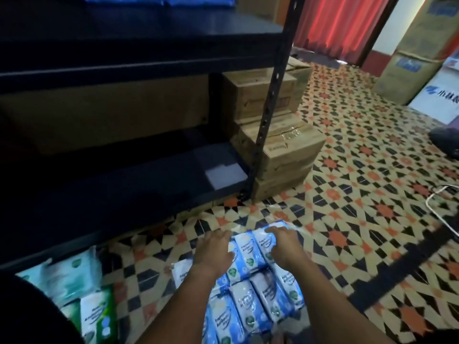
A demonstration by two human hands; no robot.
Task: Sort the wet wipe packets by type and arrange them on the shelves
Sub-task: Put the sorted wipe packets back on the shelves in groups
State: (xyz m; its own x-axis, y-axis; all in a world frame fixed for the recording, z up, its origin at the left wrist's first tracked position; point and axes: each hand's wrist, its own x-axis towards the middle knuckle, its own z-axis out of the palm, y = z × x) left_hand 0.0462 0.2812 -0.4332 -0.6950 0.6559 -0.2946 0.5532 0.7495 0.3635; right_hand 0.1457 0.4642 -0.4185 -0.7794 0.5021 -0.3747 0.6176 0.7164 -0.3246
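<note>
A wrapped bundle of blue and white wet wipe packets (250, 276) lies on the patterned floor in front of me. My left hand (213, 252) lies on its left far end, fingers spread. My right hand (283, 242) holds the right far corner, fingers curled over the packets' top edge. Green and white wet wipe packets (96, 314) lie at the lower left, with pale mint packs (72, 276) behind them. The black metal shelf unit (124, 180) stands at the left, its lower shelf dark. Blue packets (159, 0) show on an upper shelf at the top edge.
Stacked cardboard boxes (285, 150) stand right of the shelf's upright post (270, 95). More large cartons (422, 50) are at the far right, before a red curtain (347, 23). A white cable (437, 194) and a dark object (447, 142) lie on the tiled floor at the right.
</note>
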